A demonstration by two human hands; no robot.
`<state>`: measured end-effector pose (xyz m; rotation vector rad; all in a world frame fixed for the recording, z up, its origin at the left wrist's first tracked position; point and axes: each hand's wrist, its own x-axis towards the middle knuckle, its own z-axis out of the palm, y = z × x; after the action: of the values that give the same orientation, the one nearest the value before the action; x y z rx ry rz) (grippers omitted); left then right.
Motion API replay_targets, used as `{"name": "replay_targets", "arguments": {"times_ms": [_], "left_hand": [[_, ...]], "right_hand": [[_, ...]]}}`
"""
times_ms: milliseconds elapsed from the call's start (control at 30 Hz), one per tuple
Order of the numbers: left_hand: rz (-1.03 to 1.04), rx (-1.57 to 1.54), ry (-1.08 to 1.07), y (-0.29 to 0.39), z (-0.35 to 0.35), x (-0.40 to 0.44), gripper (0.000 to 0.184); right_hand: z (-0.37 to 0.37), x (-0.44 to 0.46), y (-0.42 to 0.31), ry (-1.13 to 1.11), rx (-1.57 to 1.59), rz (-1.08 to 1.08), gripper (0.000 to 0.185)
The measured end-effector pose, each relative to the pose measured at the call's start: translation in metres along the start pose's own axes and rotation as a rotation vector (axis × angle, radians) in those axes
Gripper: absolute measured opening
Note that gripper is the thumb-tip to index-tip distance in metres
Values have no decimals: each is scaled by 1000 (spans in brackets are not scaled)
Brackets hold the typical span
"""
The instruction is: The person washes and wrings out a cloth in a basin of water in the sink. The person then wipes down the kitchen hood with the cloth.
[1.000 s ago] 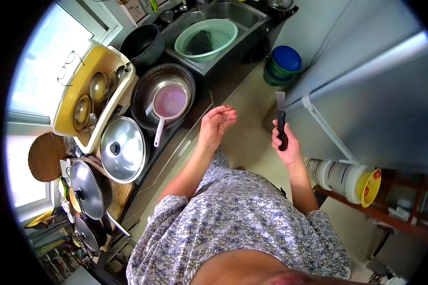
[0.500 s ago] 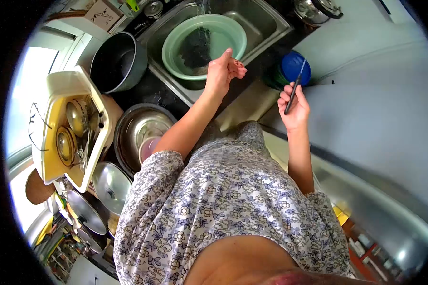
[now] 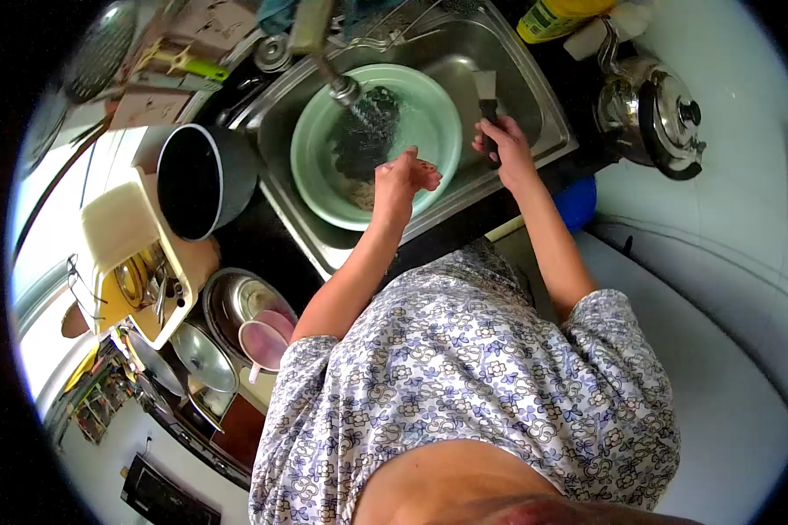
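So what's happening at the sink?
Someone is standing at the sink. Their right hand holds a scraper by its dark handle, blade pointing away from them. Their left hand looks empty, over the near side of a green basin in the sink. Under the tap, the basin has something dark inside, but I can't tell what it is.

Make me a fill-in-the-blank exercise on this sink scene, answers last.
The scraper in the right hand has a ____ handle. The left hand is above a round basin coloured ____. The kettle stands to the person's ____ of the sink.

Missing words: black; green; right.
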<state>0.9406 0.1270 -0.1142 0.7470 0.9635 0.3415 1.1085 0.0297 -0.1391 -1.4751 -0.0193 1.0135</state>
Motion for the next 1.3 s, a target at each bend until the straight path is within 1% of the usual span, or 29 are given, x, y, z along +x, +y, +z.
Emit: {"name": "replay_targets", "arguments": {"times_ms": [100,133,233,267,367,467,567,633,667,767,867,900,933,967,1033,1100,1133,1167,1200,1233,1267,1300], "left_hand": [[-24,16,13,-12,26,27,35],[-25,-24,-7,-15,35,35,37],[-84,-76,11,-11,55,50,38],[-85,-79,-18,-6,62,54,39],[-92,-30,-20,-1,68,62,40],[-142,1,-7,-15,60,76,38],[-183,15,-40,-21,54,78,36],[-239,-58,35,-27,53,77,34],[-236,-46,16,-28,49,76,34],[-241,-24,6,-28,40,72,35],[-214,-57,8,-30,28,67,36],[-196,-79,-1,-31,25,67,37],[-226,-71,26,-31,22,69,38],[-193,-70,2,-29,20,70,38],[-129,-67,-50,-23,19,70,37],[101,377,-48,-3,31,68,37],[127,364,-65,2,34,72,38],[153,351,-82,6,38,76,38],[86,104,-117,5,36,84,38],[15,-141,-150,6,38,94,39],[30,-219,-151,11,42,101,44],[18,-265,-130,9,40,111,44]], "right_hand": [[-8,37,11,-93,204,98,18],[-7,44,11,-95,317,108,17],[-16,66,19,-172,456,251,13],[-17,74,22,-136,451,255,13],[-16,96,39,-14,369,153,15],[-39,132,76,91,-111,29,25],[-69,184,132,140,-916,-138,42],[-62,194,139,232,-1044,-168,49],[-58,198,141,279,-1108,-185,52],[-48,196,120,200,-1246,51,54],[-42,193,130,523,-1422,-65,35],[-38,190,126,577,-1147,-182,33],[-29,186,114,620,-866,-296,32],[-21,181,101,651,-582,-403,32],[27,124,61,286,-82,-407,29],[48,115,91,-142,-301,-350,26],[61,112,118,-263,335,-176,26],[72,124,162,-307,800,-137,27],[82,135,205,-353,1263,-88,29],[89,181,256,-325,1553,-195,31],[95,210,281,-288,1842,-307,34],[101,210,269,-291,1885,-260,34]]}}
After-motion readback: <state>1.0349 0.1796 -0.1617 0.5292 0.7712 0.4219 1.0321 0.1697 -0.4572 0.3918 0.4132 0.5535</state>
